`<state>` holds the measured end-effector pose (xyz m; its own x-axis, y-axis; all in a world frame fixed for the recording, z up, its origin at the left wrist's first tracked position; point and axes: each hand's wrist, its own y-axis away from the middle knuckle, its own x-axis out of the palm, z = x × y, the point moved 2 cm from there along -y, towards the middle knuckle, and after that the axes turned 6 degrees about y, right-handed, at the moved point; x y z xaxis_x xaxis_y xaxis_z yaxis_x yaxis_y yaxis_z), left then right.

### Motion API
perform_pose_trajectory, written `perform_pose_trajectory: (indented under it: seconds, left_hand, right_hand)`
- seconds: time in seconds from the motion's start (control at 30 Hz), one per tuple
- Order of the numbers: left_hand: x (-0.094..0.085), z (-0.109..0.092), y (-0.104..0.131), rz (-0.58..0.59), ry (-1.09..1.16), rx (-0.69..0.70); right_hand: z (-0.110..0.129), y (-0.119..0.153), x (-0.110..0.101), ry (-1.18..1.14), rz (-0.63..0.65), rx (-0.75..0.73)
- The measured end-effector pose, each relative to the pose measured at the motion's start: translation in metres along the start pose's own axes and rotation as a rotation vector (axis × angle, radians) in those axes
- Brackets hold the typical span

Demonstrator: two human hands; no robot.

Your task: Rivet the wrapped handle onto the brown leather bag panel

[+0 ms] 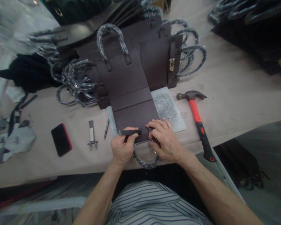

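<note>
A dark brown leather bag panel lies unfolded over a pale speckled board, with a plastic-wrapped handle at its far end and another wrapped handle at its near end. My left hand is closed on a dark flat strip above the near left part of the panel. My right hand rests on the near right part, fingers bent against the leather by the handle's base. Whatever lies under those fingertips is hidden.
Right of the board lies a hammer with a red and black handle. A phone, a pronged tool and a small metal rod lie to the left. More brown bags with wrapped handles are stacked behind.
</note>
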<state>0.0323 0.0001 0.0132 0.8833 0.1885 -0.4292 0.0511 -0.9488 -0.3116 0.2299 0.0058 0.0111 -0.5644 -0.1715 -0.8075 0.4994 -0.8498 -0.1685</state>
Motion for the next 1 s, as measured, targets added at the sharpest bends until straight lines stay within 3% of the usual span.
perform_pose_trajectory:
  seconds: [1.0]
  left_hand:
    - [0.0068,-0.0036,0.0027,-0.048,-0.066,0.06]
  right_hand:
    - [-0.0014,0.0017,0.0012,-0.003,0.006,0.006]
